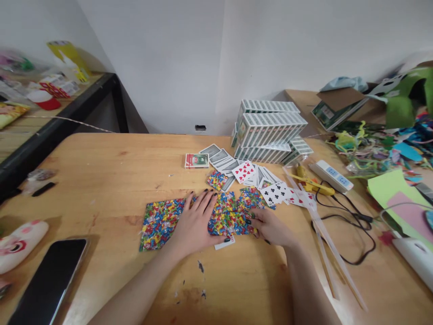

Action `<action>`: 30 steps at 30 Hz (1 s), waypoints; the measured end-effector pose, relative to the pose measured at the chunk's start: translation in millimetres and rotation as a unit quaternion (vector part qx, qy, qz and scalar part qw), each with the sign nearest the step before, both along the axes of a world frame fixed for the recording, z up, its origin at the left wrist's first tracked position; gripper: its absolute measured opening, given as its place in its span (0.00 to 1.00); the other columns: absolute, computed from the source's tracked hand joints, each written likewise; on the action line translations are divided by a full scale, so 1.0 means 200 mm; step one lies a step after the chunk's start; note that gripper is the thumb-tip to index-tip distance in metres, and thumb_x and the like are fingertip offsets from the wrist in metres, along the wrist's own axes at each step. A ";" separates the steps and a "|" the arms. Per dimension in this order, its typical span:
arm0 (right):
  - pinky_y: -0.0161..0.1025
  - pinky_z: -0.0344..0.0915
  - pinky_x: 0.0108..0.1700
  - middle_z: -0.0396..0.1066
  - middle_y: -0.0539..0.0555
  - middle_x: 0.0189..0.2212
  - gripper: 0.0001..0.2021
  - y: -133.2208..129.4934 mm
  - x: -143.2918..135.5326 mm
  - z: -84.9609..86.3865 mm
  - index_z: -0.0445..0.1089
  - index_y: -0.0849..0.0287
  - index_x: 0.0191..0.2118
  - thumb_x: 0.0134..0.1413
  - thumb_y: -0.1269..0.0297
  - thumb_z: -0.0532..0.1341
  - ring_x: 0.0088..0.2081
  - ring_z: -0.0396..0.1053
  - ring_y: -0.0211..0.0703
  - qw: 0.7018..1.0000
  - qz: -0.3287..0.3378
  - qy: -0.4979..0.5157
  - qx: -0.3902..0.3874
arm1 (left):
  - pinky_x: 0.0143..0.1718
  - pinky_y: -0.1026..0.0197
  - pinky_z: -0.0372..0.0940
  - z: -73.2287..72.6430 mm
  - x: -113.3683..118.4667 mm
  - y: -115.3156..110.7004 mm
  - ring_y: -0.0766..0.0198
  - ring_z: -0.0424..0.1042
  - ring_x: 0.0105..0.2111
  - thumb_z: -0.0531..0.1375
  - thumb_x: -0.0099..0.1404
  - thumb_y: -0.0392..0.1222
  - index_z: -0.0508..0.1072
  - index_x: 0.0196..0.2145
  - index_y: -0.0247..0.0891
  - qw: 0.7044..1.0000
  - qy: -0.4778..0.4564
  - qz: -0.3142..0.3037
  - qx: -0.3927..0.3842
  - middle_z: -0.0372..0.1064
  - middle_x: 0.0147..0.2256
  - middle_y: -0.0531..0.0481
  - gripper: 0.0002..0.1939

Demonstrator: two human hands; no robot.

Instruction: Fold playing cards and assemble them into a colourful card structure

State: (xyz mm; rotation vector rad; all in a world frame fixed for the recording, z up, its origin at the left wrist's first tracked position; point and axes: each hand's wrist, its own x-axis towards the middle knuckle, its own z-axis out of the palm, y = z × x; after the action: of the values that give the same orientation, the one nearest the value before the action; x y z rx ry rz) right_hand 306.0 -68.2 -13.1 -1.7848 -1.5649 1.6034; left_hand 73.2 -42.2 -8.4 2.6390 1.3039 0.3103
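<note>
A strip of multicoloured patterned paper (157,225) lies across the middle of the table in front of me. My left hand (196,223) rests flat on it with the fingers spread. At the strip's right end, the bent fingers of my right hand (269,225) close on its edge; the fingertips are partly hidden. Part of a white playing card (225,243) pokes out from beneath the strip, below my left thumb. Just beyond my right hand lies another patterned piece (252,197), and a smaller patterned piece (217,180) sits further back among loose playing cards (244,172).
Stacked card boxes (272,128) stand at the back, with a red-and-green card box (196,160) left of them. To the right are a yellow glue gun (313,184), clear glue sticks (326,239), a power strip (331,176) and black cable. A phone (50,280) lies front left.
</note>
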 end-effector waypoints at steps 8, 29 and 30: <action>0.28 0.48 0.16 0.54 0.43 0.11 0.08 0.04 0.01 -0.01 0.54 0.58 0.21 0.47 0.64 0.51 0.13 0.53 0.30 0.999 0.012 -0.003 -0.036 | 0.58 0.46 0.33 0.01 0.00 0.00 0.50 0.45 0.58 0.52 0.46 0.67 0.52 0.56 0.34 1.000 -0.004 -0.009 -0.002 0.48 0.58 0.41 0.46; 0.26 0.47 0.13 0.54 0.43 0.09 0.10 0.08 -0.01 0.02 0.54 0.59 0.18 0.46 0.64 0.52 0.11 0.53 0.29 0.999 -0.003 -0.042 -0.021 | 0.58 0.45 0.31 0.00 -0.01 0.02 0.49 0.45 0.57 0.54 0.45 0.66 0.53 0.56 0.35 1.000 -0.010 -0.003 -0.008 0.48 0.58 0.41 0.46; 0.27 0.46 0.13 0.54 0.43 0.09 0.10 0.09 -0.01 0.02 0.54 0.59 0.18 0.45 0.64 0.52 0.11 0.52 0.29 0.999 0.008 -0.043 -0.027 | 0.58 0.45 0.32 0.00 -0.01 0.02 0.49 0.45 0.57 0.54 0.45 0.65 0.52 0.56 0.35 1.000 -0.010 -0.004 -0.009 0.48 0.58 0.42 0.46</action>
State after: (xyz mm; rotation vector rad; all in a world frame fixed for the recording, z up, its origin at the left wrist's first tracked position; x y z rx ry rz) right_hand 304.1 -50.5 -9.1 -1.8984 -1.5915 1.6092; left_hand 71.5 -38.5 -8.2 2.6180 1.2844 0.3229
